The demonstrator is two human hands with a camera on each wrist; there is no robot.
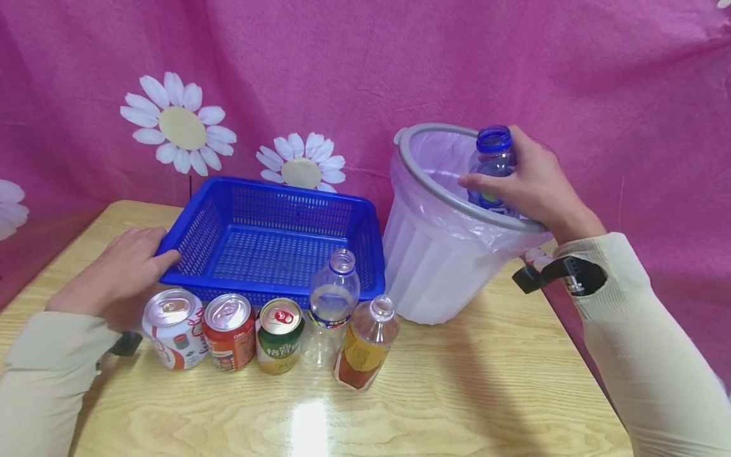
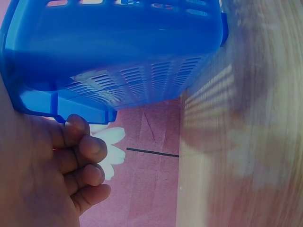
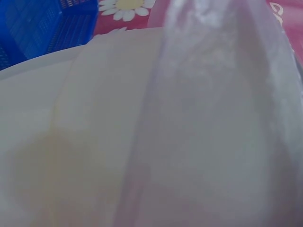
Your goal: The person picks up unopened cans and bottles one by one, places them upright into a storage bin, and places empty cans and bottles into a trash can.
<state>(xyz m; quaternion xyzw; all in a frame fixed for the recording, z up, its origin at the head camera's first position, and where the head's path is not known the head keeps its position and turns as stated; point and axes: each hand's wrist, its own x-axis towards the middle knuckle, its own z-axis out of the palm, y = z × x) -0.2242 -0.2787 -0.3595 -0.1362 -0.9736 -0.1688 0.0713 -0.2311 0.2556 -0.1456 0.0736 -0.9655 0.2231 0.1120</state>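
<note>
At the bin's mouth, my right hand [image 1: 539, 181] grips a clear plastic bottle [image 1: 492, 166] with a blue neck, its lower part inside the rim. The bin [image 1: 440, 254] is whitish with a grey rim and a thin lilac liner; its wall fills most of the right wrist view, where the bottle is hidden. On the left, my left hand [image 1: 122, 263] holds the near left corner of a blue plastic basket [image 1: 274, 289]. Seen from the left wrist, its fingers [image 2: 92, 149] curl just below the basket's rim [image 2: 85, 111]. Nothing lies in the basket.
Before the basket stand a white can [image 1: 174, 336], a red can [image 1: 230, 336], a green can [image 1: 280, 339], an uncapped clear bottle [image 1: 334, 298] and a bottle with a yellow-brown label [image 1: 365, 349]. A pink daisy-print cloth [image 1: 342, 63] hangs behind the wooden table [image 1: 445, 406].
</note>
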